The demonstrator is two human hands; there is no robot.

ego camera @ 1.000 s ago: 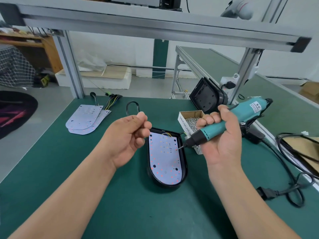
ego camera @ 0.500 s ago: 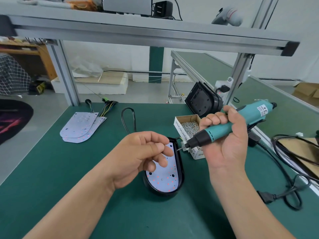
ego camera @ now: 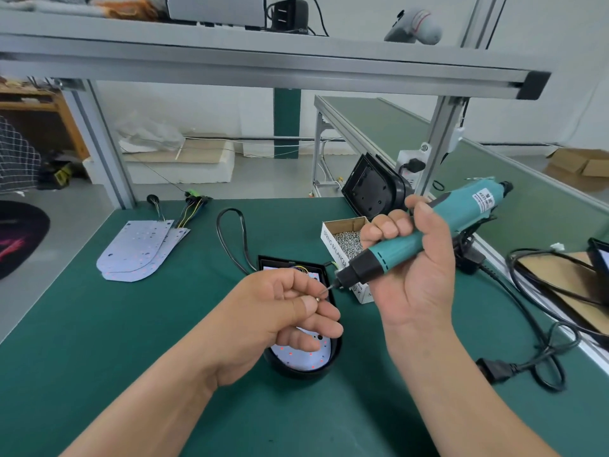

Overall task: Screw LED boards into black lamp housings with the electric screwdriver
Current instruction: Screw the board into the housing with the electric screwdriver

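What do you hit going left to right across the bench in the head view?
LED boards → cable loop → left hand pinching a screw → screw box → right hand gripping the electric screwdriver → power cord. I left out the lamp housing: the left hand overlaps it.

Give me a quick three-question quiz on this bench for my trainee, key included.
1. True or false: the right hand grips the electric screwdriver.
2. Where do the spare LED boards lie? A) left of the black lamp housing B) inside that housing C) in the right hand
3. What does the left hand pinch beside the screwdriver's bit?
Key: 1 true; 2 A; 3 a screw.
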